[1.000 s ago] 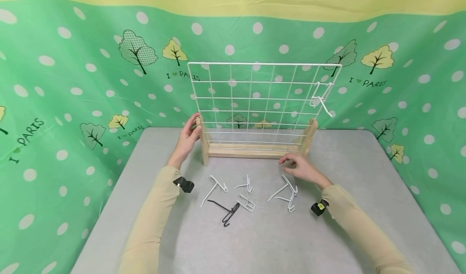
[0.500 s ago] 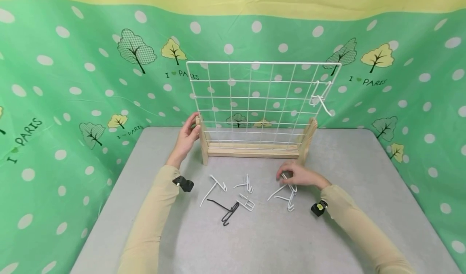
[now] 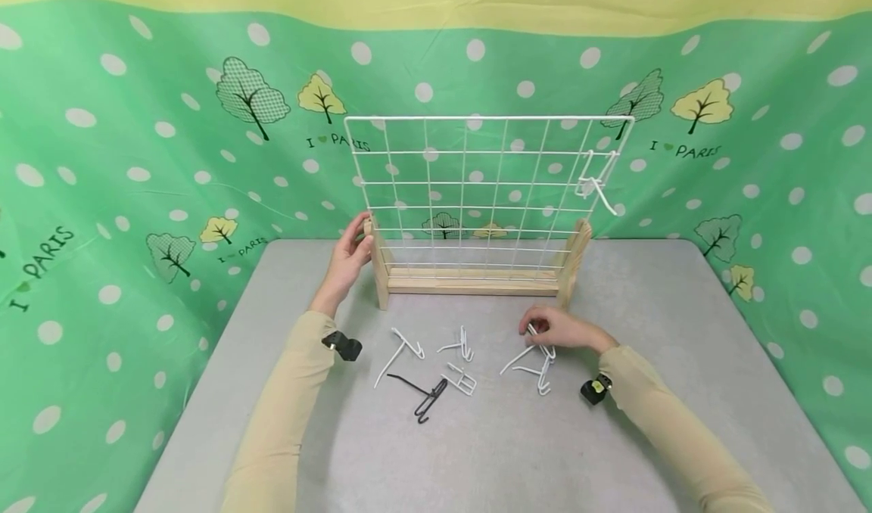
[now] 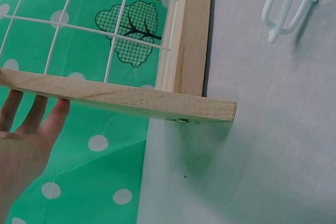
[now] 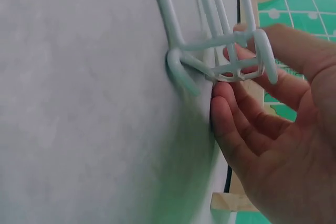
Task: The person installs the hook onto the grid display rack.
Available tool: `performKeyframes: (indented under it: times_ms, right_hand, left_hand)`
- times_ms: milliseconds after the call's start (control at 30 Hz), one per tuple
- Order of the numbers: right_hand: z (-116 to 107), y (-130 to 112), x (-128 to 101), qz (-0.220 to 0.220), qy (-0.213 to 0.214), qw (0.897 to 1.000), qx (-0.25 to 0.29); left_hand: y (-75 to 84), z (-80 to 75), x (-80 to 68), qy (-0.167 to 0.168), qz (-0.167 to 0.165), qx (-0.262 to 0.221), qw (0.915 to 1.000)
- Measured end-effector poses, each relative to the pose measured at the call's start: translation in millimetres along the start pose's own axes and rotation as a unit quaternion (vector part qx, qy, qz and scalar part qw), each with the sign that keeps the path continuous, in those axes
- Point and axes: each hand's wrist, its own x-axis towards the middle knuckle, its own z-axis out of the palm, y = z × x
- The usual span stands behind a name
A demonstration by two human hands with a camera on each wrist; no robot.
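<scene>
A white wire grid panel stands upright in a wooden stand. My left hand touches the stand's left post; in the left wrist view its extended fingertips rest against the post's outer face. My right hand pinches a white wire hook low over the table, its fingers hiding part of it. Close up in the right wrist view, fingers surround the hook's wire frame. A second white hook lies against or beside it.
One white hook hangs on the grid's upper right. On the grey table lie a long white hook, two smaller white ones and a black hook. A green patterned cloth surrounds the table's back and sides.
My right hand has come down from above the white hooks at the right, and its fingers have closed on the upper one. The left hand has stayed at the post.
</scene>
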Motion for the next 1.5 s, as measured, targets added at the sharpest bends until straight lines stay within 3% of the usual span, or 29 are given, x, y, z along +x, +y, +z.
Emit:
performKeyframes:
  times_ms: [433, 667, 933, 1500]
  right_hand:
    - [-15, 7, -23, 0.045, 0.086, 0.994, 0.056]
    - [-25, 3, -34, 0.088, 0.103, 0.990, 0.036]
    - [-48, -6, -45, 0.103, 0.046, 0.993, -0.020]
    - [-64, -5, -63, 0.122, -0.089, 0.988, -0.018]
  left_hand:
    - [0.1, -4.6, 0.1, 0.000, -0.005, -0.013, 0.9999]
    - [21.9, -0.5, -5.3, -0.013, -0.007, -0.003, 0.9999]
    - [31.6, 1.7, -9.7, -0.014, -0.017, -0.002, 0.9998]
    - [29.5, 1.8, -8.2, -0.020, -0.023, -0.006, 0.9995]
